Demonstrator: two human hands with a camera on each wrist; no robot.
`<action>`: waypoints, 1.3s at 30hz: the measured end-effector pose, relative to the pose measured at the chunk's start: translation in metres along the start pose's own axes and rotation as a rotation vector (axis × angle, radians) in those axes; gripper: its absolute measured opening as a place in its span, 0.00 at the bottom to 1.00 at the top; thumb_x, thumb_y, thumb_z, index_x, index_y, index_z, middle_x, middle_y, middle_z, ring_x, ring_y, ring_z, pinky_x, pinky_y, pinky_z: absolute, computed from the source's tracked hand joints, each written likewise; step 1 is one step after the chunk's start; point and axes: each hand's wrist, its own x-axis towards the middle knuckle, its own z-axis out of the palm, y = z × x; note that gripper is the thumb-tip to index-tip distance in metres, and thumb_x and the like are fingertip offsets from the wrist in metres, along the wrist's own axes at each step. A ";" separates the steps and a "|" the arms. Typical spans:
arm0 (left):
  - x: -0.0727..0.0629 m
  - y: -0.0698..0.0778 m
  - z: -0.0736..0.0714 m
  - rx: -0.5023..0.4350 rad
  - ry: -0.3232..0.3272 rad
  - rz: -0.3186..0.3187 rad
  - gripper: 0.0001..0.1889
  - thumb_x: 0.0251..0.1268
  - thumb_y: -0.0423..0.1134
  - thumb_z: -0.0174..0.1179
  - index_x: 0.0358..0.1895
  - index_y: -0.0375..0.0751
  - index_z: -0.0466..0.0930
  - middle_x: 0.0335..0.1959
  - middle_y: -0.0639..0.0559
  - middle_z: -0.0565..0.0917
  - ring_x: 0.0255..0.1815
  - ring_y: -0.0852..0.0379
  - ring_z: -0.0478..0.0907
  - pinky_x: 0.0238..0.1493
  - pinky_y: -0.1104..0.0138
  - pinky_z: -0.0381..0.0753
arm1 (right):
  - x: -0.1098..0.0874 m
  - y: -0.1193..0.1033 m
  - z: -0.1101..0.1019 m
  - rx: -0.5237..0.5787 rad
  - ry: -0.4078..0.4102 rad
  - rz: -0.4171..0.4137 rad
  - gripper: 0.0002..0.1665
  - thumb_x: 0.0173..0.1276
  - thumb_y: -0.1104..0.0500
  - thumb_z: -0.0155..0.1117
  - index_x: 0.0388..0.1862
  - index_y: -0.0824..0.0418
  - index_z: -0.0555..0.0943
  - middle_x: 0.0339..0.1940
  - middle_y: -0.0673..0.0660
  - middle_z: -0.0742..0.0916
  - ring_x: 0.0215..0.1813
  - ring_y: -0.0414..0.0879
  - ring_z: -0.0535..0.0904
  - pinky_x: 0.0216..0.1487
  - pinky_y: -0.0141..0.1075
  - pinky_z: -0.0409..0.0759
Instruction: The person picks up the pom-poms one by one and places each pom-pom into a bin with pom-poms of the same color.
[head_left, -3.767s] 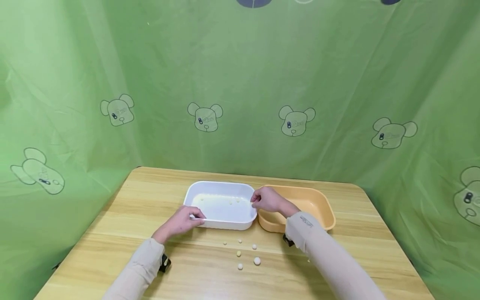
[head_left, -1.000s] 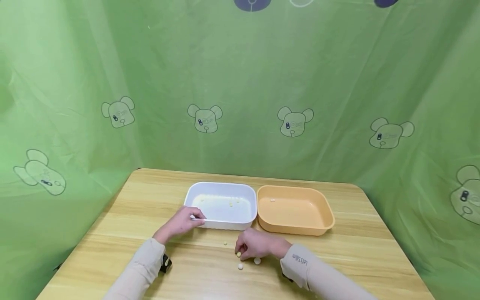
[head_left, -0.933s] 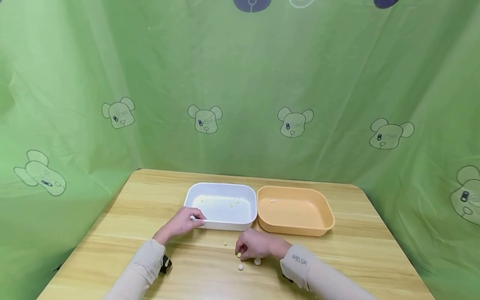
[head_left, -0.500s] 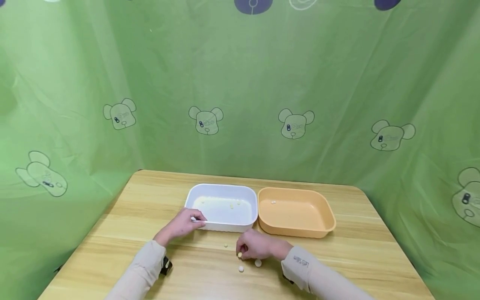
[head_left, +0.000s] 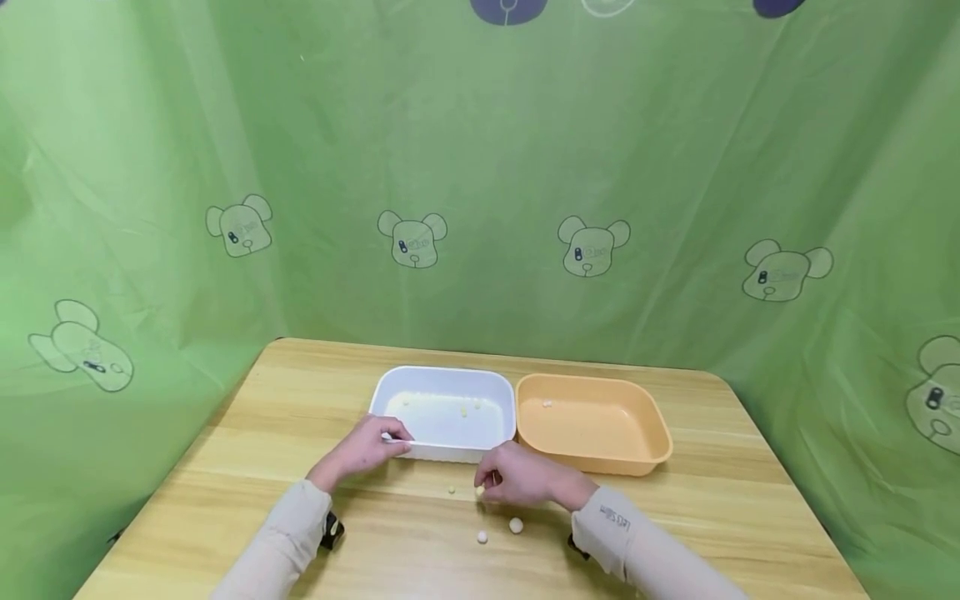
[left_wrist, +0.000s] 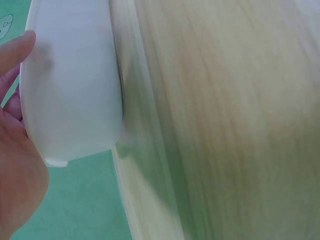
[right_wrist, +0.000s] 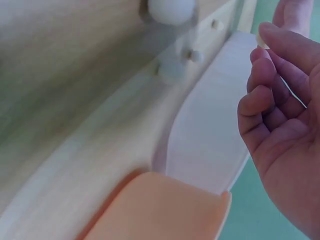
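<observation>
In the head view my left hand [head_left: 367, 443] grips the front-left rim of a white plastic bin [head_left: 442, 381]. In the left wrist view the thumb lies along the outer side of that rim, the other fingers behind it. My right hand [head_left: 525, 475] pinches a small pale-yellow ball [head_left: 480, 492] between thumb and fingertips, just in front of the white bin. The right wrist view shows this ball [right_wrist: 262, 41] at the tip of the thumb. Several tiny yellow balls [head_left: 463, 412] lie inside the white bin.
Touching the white bin's right side stands an orange bin [head_left: 592, 460] with tiny white balls [head_left: 547, 403] inside. On the wooden table lie a tiny yellow ball [head_left: 452, 490], a white ball [head_left: 482, 537] and a larger white ball [head_left: 516, 525]. Green curtain [head_left: 495, 308] surrounds the table.
My right hand has come from the bins down to the table, pinched the yellow ball there, and lifted it slightly toward the white bin. My left hand has stayed on the rim.
</observation>
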 end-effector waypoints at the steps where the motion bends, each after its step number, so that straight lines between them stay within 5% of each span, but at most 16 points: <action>1: 0.000 0.000 0.000 0.002 0.000 -0.001 0.04 0.61 0.40 0.63 0.33 0.45 0.84 0.30 0.64 0.82 0.35 0.64 0.78 0.43 0.66 0.77 | 0.000 0.000 -0.001 -0.002 0.009 -0.001 0.04 0.58 0.64 0.68 0.33 0.57 0.85 0.24 0.39 0.78 0.28 0.30 0.72 0.30 0.25 0.74; 39: 0.001 -0.001 0.001 -0.024 0.009 -0.003 0.04 0.60 0.39 0.64 0.34 0.43 0.84 0.30 0.62 0.83 0.35 0.63 0.79 0.43 0.67 0.77 | -0.009 0.014 -0.042 0.124 0.192 0.132 0.05 0.60 0.62 0.68 0.36 0.57 0.84 0.26 0.42 0.82 0.29 0.36 0.76 0.33 0.32 0.78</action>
